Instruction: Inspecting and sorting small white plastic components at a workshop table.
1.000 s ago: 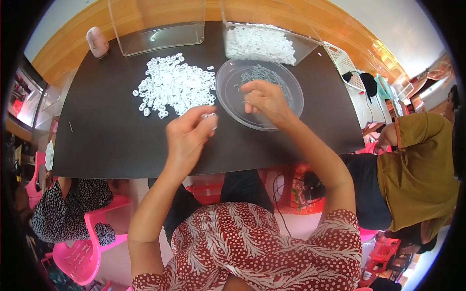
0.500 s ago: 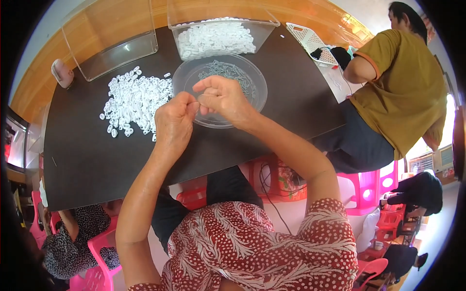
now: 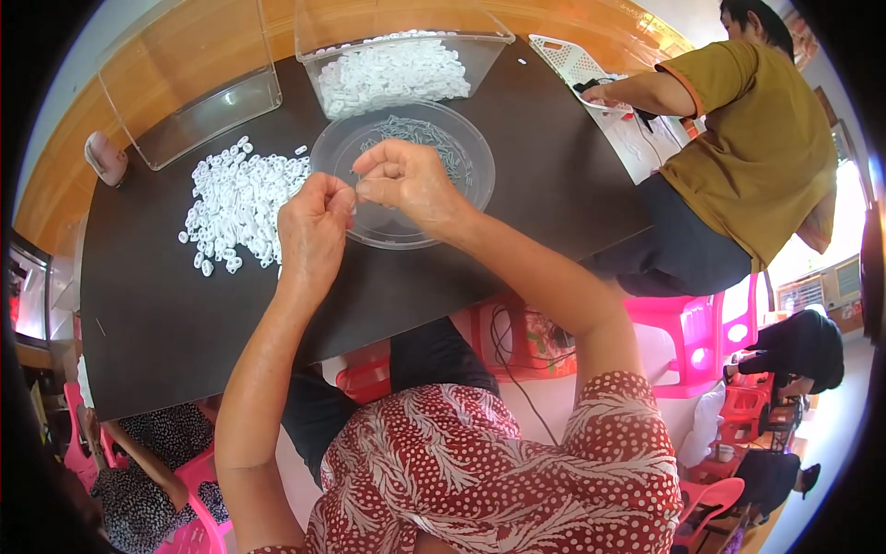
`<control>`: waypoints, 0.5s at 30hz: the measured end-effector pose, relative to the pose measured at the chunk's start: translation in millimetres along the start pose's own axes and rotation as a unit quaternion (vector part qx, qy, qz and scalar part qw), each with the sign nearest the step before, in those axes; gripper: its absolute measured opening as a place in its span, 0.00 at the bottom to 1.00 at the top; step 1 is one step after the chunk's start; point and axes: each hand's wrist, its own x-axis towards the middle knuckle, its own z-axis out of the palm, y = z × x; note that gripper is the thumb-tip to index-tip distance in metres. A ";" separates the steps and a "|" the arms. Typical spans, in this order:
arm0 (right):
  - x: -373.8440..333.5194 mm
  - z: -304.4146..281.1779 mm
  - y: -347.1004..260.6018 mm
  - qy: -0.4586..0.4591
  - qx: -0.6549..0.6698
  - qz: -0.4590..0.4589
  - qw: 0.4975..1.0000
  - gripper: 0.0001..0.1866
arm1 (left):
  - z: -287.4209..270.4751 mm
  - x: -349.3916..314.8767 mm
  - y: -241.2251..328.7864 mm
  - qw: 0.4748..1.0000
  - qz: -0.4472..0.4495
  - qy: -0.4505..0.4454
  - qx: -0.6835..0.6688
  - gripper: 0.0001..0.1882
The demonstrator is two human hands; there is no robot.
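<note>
Pinching a barely visible white plastic piece [image 3: 353, 210], its long axis hidden, the left hand [image 3: 312, 226] is hovering just left of the right hand [image 3: 413, 189], whose curled grip is showing no certain contents; white pieces [image 3: 242, 203] are lying left, a clear round dish [image 3: 469, 205] right.

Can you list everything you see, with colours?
table: one, dark, middle
pieces: many, white, piled on table
bins: two, see-through, far side; white pieces in right one
round tray: one, see-through, below right bin
sticks: many, grey-green, in tray
rounded object: one, pink, far left corner
basket: one, white, right
container: one, red patterned, below table edge
cable: one, dark, beside container
seats: several, pink or red, both sides
other people: at least four; mustard, spotted, dark clothes; both sides
own top: one, red-and-white, bottom
left hand: one, bare, pinching white piece
right hand: one, bare, over tray
</note>
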 end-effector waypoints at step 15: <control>3.0 11.6 2.5 0.041 -0.002 -0.113 0.993 0.09 | -16.4 9.1 16.4 0.983 -0.142 -0.058 -0.104 0.05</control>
